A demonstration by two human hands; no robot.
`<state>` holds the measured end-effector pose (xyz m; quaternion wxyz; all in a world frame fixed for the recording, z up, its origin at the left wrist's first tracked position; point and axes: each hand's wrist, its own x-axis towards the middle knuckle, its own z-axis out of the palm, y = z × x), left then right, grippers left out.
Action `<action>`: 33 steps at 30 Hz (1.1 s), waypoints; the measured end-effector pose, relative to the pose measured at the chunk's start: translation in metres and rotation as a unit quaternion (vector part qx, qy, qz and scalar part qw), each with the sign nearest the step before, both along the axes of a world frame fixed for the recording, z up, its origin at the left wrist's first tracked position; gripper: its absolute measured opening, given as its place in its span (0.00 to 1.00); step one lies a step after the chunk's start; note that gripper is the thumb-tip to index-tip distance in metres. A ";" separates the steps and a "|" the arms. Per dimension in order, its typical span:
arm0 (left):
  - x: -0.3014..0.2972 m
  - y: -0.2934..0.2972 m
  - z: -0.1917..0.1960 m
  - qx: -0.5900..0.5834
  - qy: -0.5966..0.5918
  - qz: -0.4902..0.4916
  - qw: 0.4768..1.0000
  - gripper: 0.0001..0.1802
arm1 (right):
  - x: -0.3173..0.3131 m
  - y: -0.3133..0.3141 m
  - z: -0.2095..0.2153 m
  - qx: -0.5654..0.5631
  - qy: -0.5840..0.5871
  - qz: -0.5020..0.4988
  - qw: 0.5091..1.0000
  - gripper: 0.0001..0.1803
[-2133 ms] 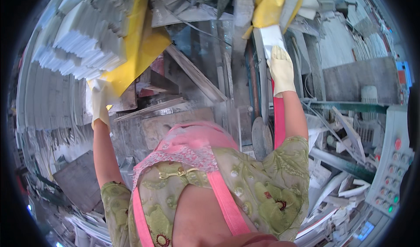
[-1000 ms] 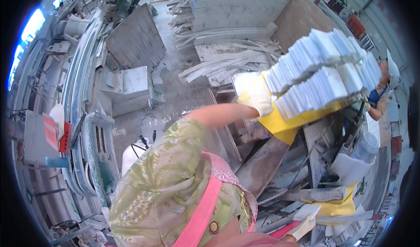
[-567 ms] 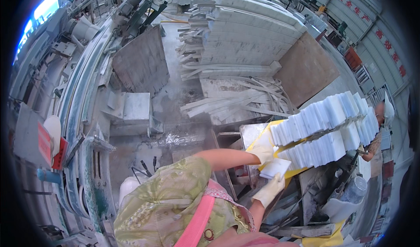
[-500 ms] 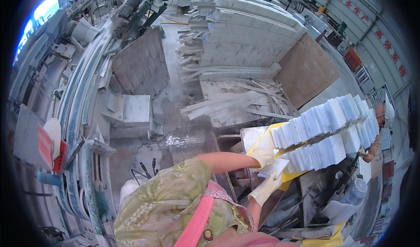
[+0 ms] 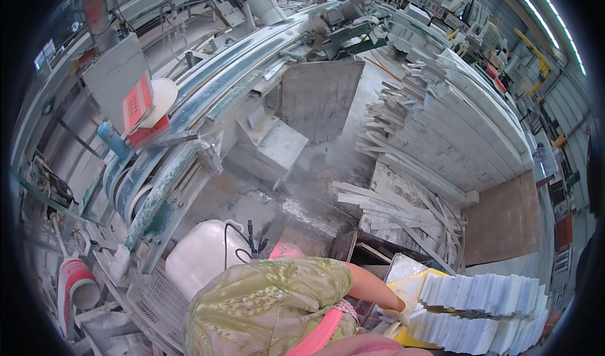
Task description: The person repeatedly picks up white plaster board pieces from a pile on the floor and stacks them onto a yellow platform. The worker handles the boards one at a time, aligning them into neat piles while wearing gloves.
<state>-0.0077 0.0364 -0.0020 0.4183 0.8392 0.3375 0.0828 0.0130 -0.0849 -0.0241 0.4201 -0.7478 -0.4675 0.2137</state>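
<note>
Lying roughly crosswise, white slab stack (image 5: 482,312).

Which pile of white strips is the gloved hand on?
The neat two-tier stack of white strips at lower right, resting on a yellow sheet; the gloved hand touches its end. The loose heap and the big wall stack lie farther off.

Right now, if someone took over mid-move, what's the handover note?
Left hand: gloved, against the near end of the stack of white strips; grip not readable.
Right hand: out of view.
Stack: two layers on a yellow sheet, at the person's lower right, beside the heap of loose strips and below the big pile of slabs.
Done: strips are gathered into one stack.
Left: what bears the stack is hidden, so I cannot tell if it is set down.
</note>
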 end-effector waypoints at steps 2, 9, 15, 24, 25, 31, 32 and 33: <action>-0.002 -0.002 0.003 0.002 0.009 0.005 1.000 0.22 | -0.001 -0.004 -0.002 -0.014 -0.050 0.052 0.997 0.31; 0.007 -0.001 0.006 0.019 0.036 -0.008 0.999 0.22 | 0.001 -0.009 0.002 -0.053 -0.159 0.133 0.977 0.31; 0.014 0.025 0.002 0.084 0.091 -0.080 0.989 0.20 | 0.018 -0.007 -0.024 -0.063 0.000 0.062 0.996 0.31; 0.011 0.002 -0.013 0.065 0.012 -0.034 0.997 0.20 | 0.095 0.011 -0.011 0.098 0.125 -0.048 0.986 0.29; 0.013 0.002 -0.015 0.070 -0.001 -0.020 0.997 0.19 | 0.098 0.019 -0.002 0.064 0.120 -0.021 0.991 0.30; 0.025 0.009 -0.036 0.116 -0.012 0.006 0.993 0.12 | 0.082 0.050 0.017 0.044 0.162 0.019 0.986 0.29; 0.024 0.011 -0.041 0.135 -0.014 -0.033 0.990 0.12 | 0.078 0.052 0.013 0.051 0.260 0.003 0.964 0.28; 0.020 0.016 -0.048 0.170 -0.019 -0.085 0.982 0.12 | 0.076 0.051 0.009 0.070 0.251 0.007 0.966 0.27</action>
